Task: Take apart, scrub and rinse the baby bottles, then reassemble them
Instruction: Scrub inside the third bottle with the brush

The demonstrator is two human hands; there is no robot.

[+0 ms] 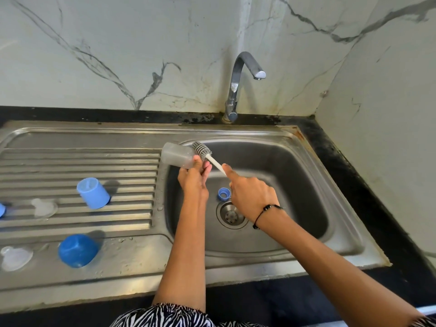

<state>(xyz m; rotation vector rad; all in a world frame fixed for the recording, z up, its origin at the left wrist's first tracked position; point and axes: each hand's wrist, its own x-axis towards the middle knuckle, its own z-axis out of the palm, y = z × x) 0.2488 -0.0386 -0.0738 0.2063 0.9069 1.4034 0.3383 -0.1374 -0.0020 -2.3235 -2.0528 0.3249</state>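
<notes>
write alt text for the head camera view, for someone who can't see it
Over a steel sink, a person's left hand holds a clear baby bottle on its side while the right hand holds a bottle brush at its mouth. A blue ring lies near the drain; two blue caps and clear teats sit on the drainboard.

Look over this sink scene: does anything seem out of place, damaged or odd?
One blue screw ring lies in the basin beside the drain, away from the other parts on the drainboard. The sink's rim shows rust at its far right corner.
</notes>
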